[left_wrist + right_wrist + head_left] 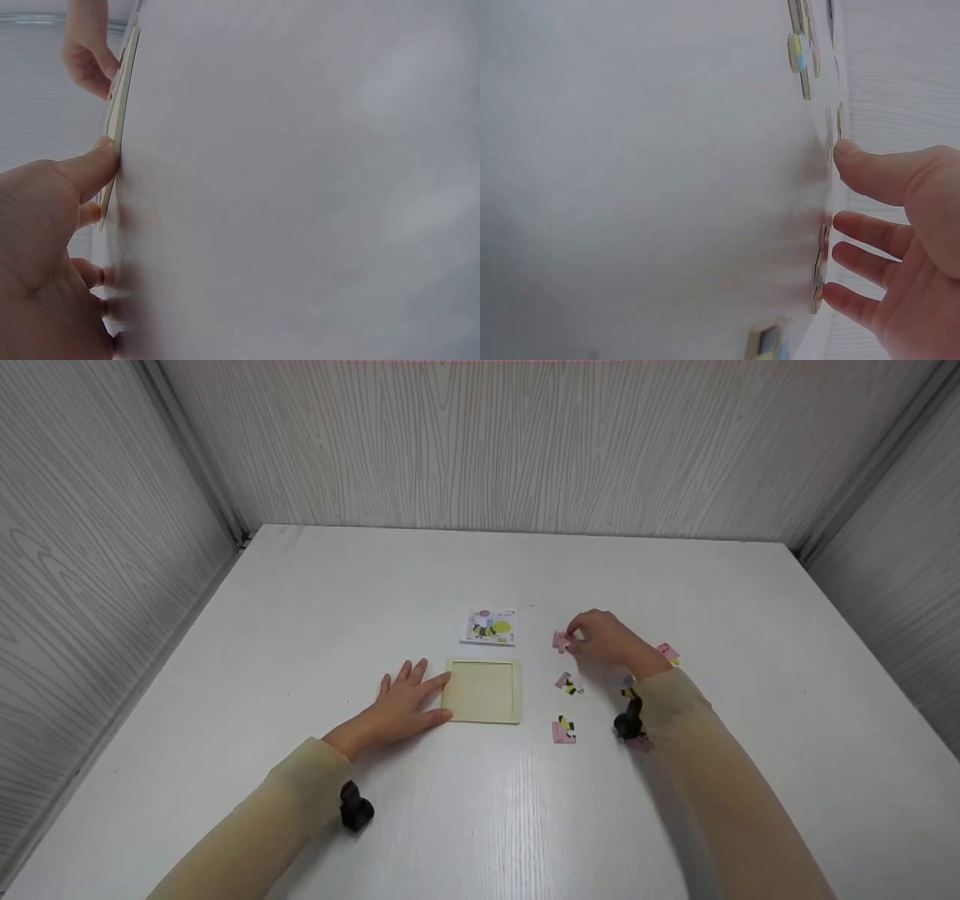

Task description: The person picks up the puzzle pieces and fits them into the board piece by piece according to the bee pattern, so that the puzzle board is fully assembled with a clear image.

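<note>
Left hand (401, 709): released, fingers spread. The thumb and index finger touch the near-side edge of the shallow tray (481, 694); the other fingers rest on the surface (465, 810) beyond the tray's side. The tray lies flat directly to the right of the left hand, between both hands, its recess facing up.

Right hand (604, 637): palm down, thumb and index finger curved toward each other at the right side of a pink puzzle piece (560, 642). Whether the piece is grasped or only touched cannot be told. The piece is located immediately left of the right hand's fingertips.

Picture card (489, 627): flat, between the hands, farther from the person than the tray; it bears a bee design.

Bee piece (568, 683): nearer the person than the right hand's fingertips. Pink-and-yellow piece (564, 731): beyond it in the same direction, closer to the person.

Blue-and-yellow piece (628, 685): beside the right wrist, partly covered by the sleeve (667, 697). Corner piece (667, 652): just right of the right hand.

Black wrist units: one (356, 808) below the left wrist, one (628, 724) at the right forearm.
</note>
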Demonstrator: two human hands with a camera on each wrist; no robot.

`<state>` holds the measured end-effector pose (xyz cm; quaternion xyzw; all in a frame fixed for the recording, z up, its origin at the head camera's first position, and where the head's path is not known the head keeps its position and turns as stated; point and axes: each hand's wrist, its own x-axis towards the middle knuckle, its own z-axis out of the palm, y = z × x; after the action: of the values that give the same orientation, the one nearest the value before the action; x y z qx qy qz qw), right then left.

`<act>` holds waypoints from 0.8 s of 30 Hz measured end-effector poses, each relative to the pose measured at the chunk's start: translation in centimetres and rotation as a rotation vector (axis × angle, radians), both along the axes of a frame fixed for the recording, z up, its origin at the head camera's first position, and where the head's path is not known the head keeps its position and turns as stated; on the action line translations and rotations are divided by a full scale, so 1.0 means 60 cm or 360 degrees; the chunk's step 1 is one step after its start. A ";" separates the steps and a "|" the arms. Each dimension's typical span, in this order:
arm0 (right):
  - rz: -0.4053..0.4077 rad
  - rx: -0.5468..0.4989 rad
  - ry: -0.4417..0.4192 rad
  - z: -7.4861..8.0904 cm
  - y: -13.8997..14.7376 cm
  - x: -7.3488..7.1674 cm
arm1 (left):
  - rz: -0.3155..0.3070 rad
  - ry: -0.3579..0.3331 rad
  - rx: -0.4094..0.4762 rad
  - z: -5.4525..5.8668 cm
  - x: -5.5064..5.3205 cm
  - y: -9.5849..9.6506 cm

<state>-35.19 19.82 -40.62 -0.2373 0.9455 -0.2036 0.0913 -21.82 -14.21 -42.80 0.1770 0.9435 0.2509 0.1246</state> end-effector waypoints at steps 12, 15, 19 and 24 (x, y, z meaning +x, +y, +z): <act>-0.0084 -0.0162 -0.0022 0.005 0.000 0.014 | -0.0028 0.0034 0.0014 0.001 -0.002 0.000; -0.0100 -0.0183 -0.0048 0.008 -0.005 0.016 | -0.0028 0.0035 0.0011 0.000 -0.002 0.000; -0.0095 -0.0208 -0.0034 0.010 -0.012 0.018 | -0.0031 0.0030 0.0001 -0.001 -0.003 -0.001; -0.0084 -0.0255 -0.0007 0.012 -0.021 0.024 | -0.0030 0.0013 -0.0010 -0.003 -0.003 -0.001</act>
<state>-33.74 18.56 -39.92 -0.2183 0.9319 -0.2814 0.0688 -22.00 -14.26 -42.97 0.1866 0.9430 0.2461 0.1237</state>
